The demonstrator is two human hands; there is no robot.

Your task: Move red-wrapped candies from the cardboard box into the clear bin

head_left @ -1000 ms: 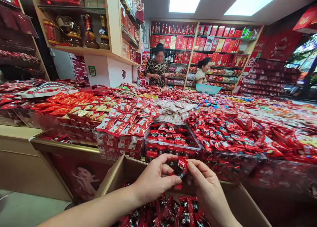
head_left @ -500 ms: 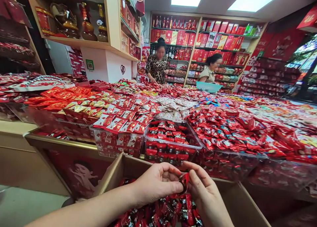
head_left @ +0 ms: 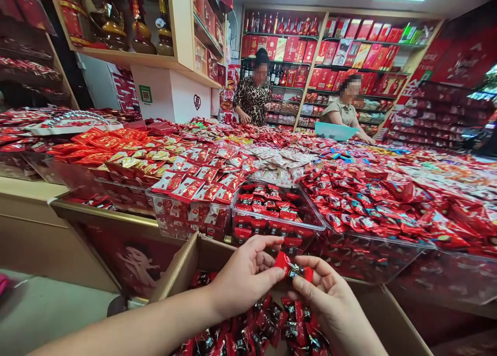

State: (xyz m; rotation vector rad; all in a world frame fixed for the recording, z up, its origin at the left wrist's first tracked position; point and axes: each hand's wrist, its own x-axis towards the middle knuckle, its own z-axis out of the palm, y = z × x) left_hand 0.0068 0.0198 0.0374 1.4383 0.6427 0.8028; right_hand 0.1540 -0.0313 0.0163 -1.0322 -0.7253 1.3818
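Note:
A wrapped candy [head_left: 297, 269] in a red and black wrapper is held between my two hands, above an open cardboard box [head_left: 182, 265]. My right hand [head_left: 330, 299] pinches its right part between thumb and fingers. At the red left end of the wrapper, my left hand [head_left: 244, 273] closes its thumb and fingers, with the index finger raised above. Inside the box, beneath both hands, lie many similar wrapped candies [head_left: 248, 327]. Just beyond the box stands a clear plastic bin [head_left: 316, 224] of red and black candies like the held one.
A clear bin of red and white packets [head_left: 190, 188] adjoins on the left. Loose red sweets [head_left: 361, 195] fill the display on the right. Behind the counter are a person in a leopard-print top [head_left: 252, 102] and another person [head_left: 339, 110] by a turquoise basin [head_left: 336, 131].
The candy has been turned and now shows more of its wrapper between my hands. My view has shifted slightly. The person by the basin now reaches an arm toward the display.

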